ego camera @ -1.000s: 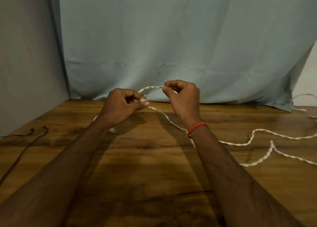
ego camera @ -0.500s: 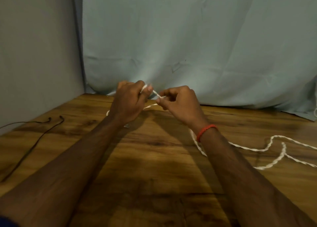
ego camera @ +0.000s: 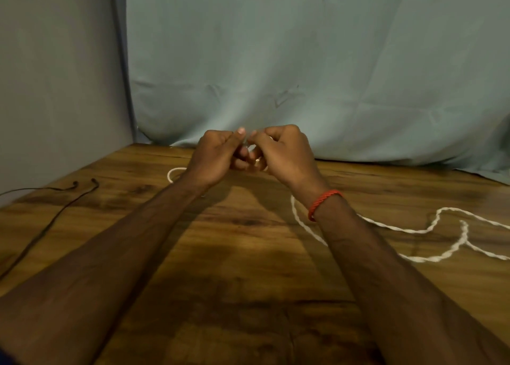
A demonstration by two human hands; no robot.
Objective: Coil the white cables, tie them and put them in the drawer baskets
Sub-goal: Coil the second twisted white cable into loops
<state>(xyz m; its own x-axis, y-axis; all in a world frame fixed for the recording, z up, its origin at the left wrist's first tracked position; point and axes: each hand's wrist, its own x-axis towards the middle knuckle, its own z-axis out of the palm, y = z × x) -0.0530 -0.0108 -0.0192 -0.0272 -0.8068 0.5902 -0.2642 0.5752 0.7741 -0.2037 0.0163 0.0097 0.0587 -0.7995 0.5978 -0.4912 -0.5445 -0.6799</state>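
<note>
A white twisted cable (ego camera: 416, 230) snakes over the wooden table (ego camera: 248, 268) from the right edge, runs under my right forearm and rises into my hands. My left hand (ego camera: 214, 157) and my right hand (ego camera: 281, 154) are held close together above the table's far side, fingers curled, both pinching the cable between them. Only small bits of white show between the fingers. A short loop of the same cable (ego camera: 172, 172) lies on the table just left of my left wrist. No drawer basket is in view.
A thin black cord (ego camera: 55, 215) with two small ends lies at the table's left side. A pale blue cloth (ego camera: 303, 74) hangs along the back, and a grey wall (ego camera: 55, 88) stands to the left.
My hands have come together; the arc of cable stretched between them a second ago is now gathered inside the fingers. The view has shifted left, so less cable shows at the right.
</note>
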